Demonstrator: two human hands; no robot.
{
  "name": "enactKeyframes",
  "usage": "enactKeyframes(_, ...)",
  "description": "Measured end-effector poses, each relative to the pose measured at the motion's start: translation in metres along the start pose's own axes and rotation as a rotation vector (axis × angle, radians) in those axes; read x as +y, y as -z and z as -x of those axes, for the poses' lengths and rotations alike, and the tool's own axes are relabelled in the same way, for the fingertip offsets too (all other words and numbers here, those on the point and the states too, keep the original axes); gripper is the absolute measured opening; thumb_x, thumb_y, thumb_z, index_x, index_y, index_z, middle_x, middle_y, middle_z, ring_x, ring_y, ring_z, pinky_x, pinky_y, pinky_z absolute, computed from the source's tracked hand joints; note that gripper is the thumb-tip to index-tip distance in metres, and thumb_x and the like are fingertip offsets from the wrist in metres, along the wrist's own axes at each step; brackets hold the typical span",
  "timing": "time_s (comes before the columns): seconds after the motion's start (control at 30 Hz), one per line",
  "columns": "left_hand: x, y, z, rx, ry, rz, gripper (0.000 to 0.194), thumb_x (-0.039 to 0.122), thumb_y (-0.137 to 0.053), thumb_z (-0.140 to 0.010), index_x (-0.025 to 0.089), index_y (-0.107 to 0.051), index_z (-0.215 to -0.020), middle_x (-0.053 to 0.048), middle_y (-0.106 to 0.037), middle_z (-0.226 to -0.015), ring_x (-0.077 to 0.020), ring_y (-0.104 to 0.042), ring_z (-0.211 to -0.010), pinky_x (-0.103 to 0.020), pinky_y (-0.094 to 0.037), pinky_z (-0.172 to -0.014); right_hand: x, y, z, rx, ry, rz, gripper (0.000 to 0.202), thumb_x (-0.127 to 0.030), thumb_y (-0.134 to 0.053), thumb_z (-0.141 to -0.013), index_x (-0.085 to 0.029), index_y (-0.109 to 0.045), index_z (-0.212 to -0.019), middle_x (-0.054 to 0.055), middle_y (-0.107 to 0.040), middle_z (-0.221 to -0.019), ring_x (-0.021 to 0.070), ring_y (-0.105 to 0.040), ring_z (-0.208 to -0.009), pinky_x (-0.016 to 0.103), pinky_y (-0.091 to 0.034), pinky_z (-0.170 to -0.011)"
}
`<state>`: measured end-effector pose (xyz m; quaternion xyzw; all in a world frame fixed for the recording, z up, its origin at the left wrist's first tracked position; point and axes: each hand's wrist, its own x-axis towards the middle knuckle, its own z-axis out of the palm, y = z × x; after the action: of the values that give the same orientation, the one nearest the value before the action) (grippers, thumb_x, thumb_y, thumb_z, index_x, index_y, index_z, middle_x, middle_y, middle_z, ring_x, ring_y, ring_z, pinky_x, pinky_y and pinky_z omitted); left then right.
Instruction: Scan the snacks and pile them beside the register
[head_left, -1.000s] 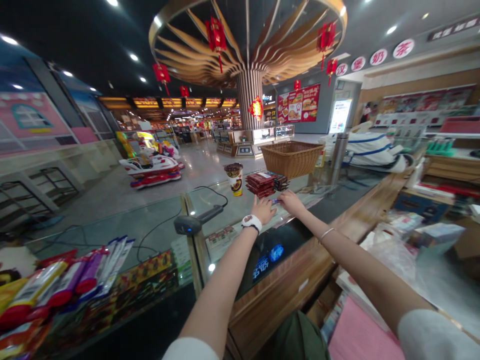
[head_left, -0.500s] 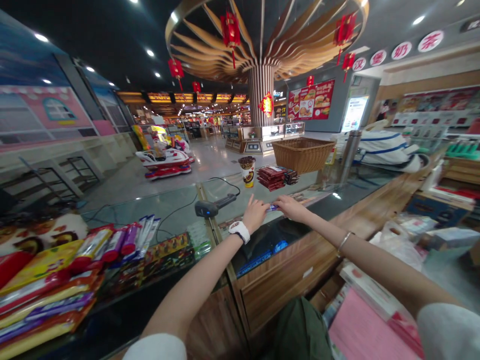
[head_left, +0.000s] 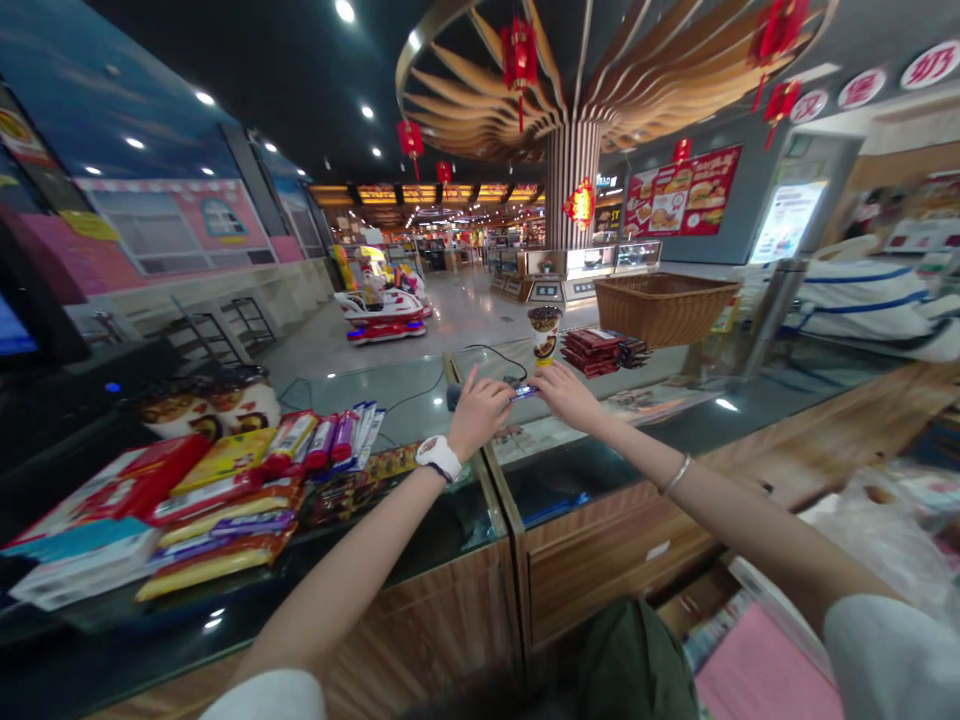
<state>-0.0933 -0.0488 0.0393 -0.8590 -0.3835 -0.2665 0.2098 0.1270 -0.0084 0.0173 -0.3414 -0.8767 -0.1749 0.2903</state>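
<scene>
A small purple-and-white wrapped snack bar (head_left: 523, 392) is stretched between my hands above the glass counter. My left hand (head_left: 480, 412) grips its left end, with one finger raised. At the other end, my right hand (head_left: 568, 398) pinches the wrapper. Behind my left hand shows part of a black barcode scanner (head_left: 454, 397), mostly covered by the hand. Just beyond my right hand stands a printed cup (head_left: 544, 335) with dark contents at its top. Dark red packets (head_left: 591, 352) lie stacked beside the cup.
A wicker basket (head_left: 664, 308) stands behind the packets. To the left, colourful wrapped bars (head_left: 247, 510) and purple tubes (head_left: 334, 437) lie on the counter, with more cups (head_left: 244, 400) behind them. A wooden drawer (head_left: 615, 570) is below the glass.
The view has turned left, bringing more of the snacks and cups into sight. Both hands, still holding the snack bar, have moved left over the counter, and my left hand now covers much of the scanner.
</scene>
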Motion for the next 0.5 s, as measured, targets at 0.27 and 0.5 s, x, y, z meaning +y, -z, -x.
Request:
enactKeyframes(0.27,-0.043,0.032,0.039,0.147,0.040,-0.148,0.025,0.018,-0.053,-0.094,0.028,-0.071,-0.107,-0.001,-0.074,-0.109,-0.0202,-0.065,-0.100,-0.055,-0.028,-0.121,-0.041,-0.024,-0.057,0.067,0.051,-0.142,0.032,-0.017,-0.042,-0.098,-0.020,-0.058,-0.125,0.013,-0.060,-0.122,0.0245,-0.053,-0.121,0.053,-0.029,-0.117)
enactKeyframes(0.5,-0.071,0.042,0.059,0.245,0.122,-0.206,0.023,0.019,-0.055,-0.094,0.029,-0.071,-0.106,-0.001,-0.075,-0.107,-0.0192,-0.066,-0.097,-0.055,-0.029,-0.120,-0.064,-0.040,-0.095,0.118,0.104,-0.219,0.033,-0.018,-0.041,-0.098,-0.021,-0.058,-0.126,0.011,-0.060,-0.122,0.0225,-0.053,-0.122,0.054,-0.027,-0.118)
